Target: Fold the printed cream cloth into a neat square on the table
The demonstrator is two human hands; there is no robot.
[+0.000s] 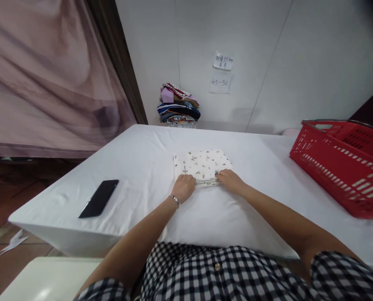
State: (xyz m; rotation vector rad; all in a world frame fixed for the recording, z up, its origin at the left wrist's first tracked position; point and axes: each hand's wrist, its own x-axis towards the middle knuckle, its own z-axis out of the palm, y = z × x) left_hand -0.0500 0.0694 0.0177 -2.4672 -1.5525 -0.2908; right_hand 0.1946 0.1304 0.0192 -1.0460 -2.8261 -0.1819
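A folded white cloth (201, 164) with a small scattered print lies flat on the white-covered table. Its layered near edge faces me. At the near left corner, my left hand (185, 187) is closed on that edge, the fingers curled over it; a bracelet circles the wrist. My right hand (230, 180) grips the near right corner, its thumb and fingertips at the fold. Fingertips under the layers are hidden on both sides.
A black phone (99, 198) rests on the table (136, 159) at left. At right stands a red plastic basket (339, 163). Folded fabrics (179, 106) are stacked by the back wall, near paper notes (220, 82). A pale stool (48, 278) is at lower left.
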